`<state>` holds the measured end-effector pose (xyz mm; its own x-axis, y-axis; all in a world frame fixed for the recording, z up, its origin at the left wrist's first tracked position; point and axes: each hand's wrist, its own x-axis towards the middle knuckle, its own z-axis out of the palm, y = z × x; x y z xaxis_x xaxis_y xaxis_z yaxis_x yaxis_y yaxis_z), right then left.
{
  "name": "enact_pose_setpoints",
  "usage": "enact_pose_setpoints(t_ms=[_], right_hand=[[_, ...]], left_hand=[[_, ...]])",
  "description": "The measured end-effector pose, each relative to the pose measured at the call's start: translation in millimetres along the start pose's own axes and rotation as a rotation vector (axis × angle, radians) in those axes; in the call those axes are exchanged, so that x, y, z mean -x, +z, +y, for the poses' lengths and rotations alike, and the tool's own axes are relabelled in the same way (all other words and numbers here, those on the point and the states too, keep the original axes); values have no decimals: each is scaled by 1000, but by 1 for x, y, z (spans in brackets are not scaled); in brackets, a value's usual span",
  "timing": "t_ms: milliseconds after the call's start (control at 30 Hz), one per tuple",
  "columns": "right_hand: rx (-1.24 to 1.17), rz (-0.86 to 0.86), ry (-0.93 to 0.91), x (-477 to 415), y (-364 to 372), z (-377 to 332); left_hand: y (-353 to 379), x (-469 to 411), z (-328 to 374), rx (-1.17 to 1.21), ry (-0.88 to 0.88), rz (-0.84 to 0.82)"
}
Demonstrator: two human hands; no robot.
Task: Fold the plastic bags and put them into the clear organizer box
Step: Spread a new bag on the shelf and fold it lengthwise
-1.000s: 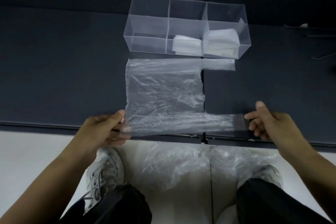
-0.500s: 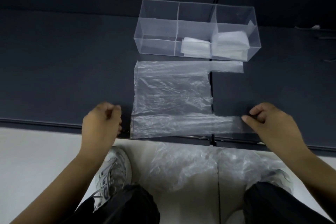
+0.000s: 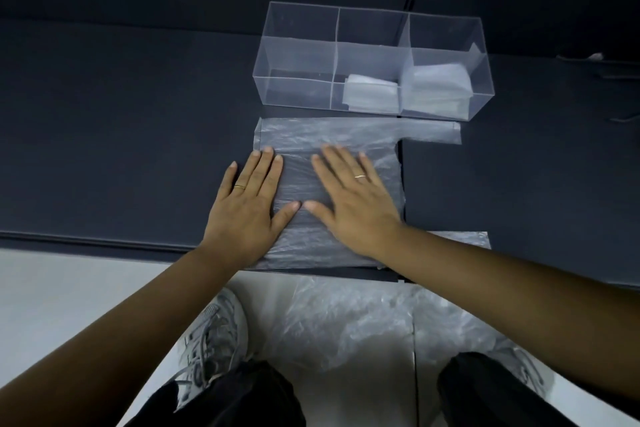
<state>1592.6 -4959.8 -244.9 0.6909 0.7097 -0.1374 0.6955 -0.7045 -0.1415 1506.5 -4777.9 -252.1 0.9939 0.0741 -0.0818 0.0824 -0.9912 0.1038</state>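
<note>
Big dark table [image 3: 121,149] across the far half of the view. Pale floor [image 3: 69,305] below its near edge.

On the table, a see-through plastic bag [image 3: 329,135] spread out flat, near the middle. Near edge of it right at the near edge of the table. Two long handle strips sticking out to the right, one far and one near, well apart.

On the floor, between the feet, a soft heap of more plastic bags [image 3: 346,322], all crinkled.

Just past the far edge of the flat bag, a clear organizer box [image 3: 294,45] with three parts side by side. In the middle part, a folded bag [image 3: 370,94]. In the right part, a taller stack of folded bags [image 3: 436,83].

Both hands flat on the spread bag, palms down, fingers straight and a bit apart, gripping nothing. Left hand [image 3: 249,204] on the left side of the bag, over its left edge. Right hand [image 3: 353,198] just beside it, on the middle of the bag. Thumb tips almost meeting.

Black trouser legs [image 3: 235,395] at the bottom. Grey and white shoe [image 3: 214,333] on the left, partly seen. Another shoe [image 3: 519,367] on the right, mostly hidden under the arm.

Thin gold ring [image 3: 239,187] on the left hand. One more ring [image 3: 360,176] on the right hand.
</note>
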Motion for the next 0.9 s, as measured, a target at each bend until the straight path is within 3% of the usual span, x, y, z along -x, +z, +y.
enact_pose_setpoints(t_ms=[233,333,400,500,600,700,900], right_hand=[[47,42,347,54,-3,89],[41,80,404,67,-8,101],[-11,159,363,72,-13,91],[-222,200,156,80,-19,53],[-261,58,-95,89,-13,9],[-176,22,-247,92,-4,-18],[-239,338,-200,91,-5,-19]], left_hand=[[-3,6,-2,-5,-81,-2],[-8,22,-7,68,13,70],[-8,43,-10,92,191,78],[-4,69,-10,24,396,11],[-5,81,-10,65,427,149],[-15,88,-4,179,452,285],[-42,88,11,354,384,274]])
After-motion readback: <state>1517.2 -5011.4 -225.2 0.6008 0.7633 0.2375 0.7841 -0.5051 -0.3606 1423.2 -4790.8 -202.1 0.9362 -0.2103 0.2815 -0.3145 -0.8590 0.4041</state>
